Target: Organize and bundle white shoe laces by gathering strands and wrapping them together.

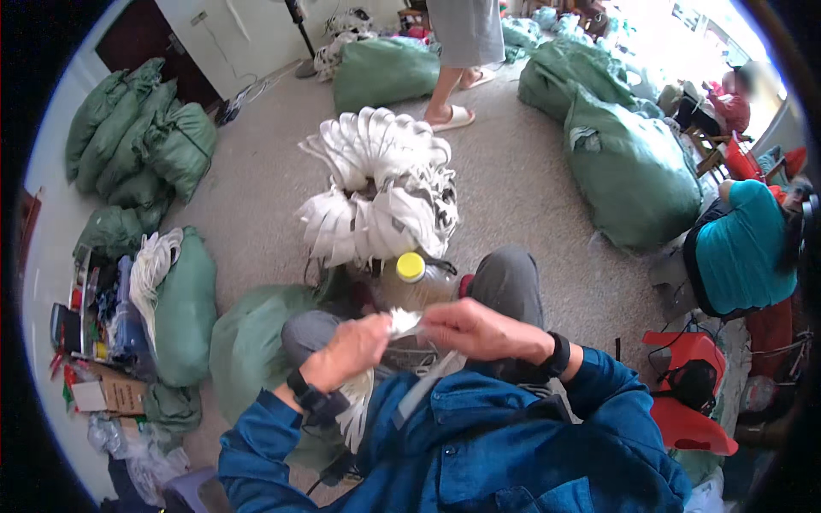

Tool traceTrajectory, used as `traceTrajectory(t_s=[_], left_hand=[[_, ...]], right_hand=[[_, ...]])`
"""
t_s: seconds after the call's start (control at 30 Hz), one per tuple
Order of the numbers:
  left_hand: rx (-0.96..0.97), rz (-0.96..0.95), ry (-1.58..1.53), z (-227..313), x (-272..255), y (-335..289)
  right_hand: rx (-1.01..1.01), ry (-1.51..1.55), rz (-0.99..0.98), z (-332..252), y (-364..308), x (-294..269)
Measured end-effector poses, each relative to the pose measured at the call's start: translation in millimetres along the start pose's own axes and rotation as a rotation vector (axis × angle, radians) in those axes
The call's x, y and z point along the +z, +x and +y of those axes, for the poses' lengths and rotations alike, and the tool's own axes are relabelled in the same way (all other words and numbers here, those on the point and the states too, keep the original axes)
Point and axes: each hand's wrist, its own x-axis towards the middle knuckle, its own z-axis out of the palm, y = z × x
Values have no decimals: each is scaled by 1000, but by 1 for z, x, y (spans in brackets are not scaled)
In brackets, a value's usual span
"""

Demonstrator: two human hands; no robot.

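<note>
My left hand and my right hand meet above my lap, fingers closed. Between them is a small white, ragged-edged bundle, which looks like cloth or cord; its exact kind is blurred. A grey flat strip slants across my lap below the right hand. White strands hang under my left wrist. Just beyond the hands stands a clear plastic jar with a yellow lid. Farther off, many white strap-like pieces lie fanned in a ring-shaped heap.
A green sack lies beside my left knee; another carries white cords. More sacks are piled at the far left and right. A person stands beyond the heap; another in teal sits right, near a red stool.
</note>
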Motion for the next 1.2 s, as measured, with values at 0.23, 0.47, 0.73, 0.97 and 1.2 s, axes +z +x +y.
traceTrajectory(t_s=[0.23,0.47,0.73,0.97,1.2], left_hand=[[364,82,378,69,-28,10],[237,92,52,58,-16,9],[-737,65,-1254,4,1,21],[-817,26,-1705,24,8,27],[-812,49,-1790,23,19,12]], right_hand=[[42,-114,-11,62,44,-34],[-306,-323,244,74,65,-11],[-53,-297,-1,75,11,34],[57,-6,99,128,18,47],[206,355,246,140,1,71]])
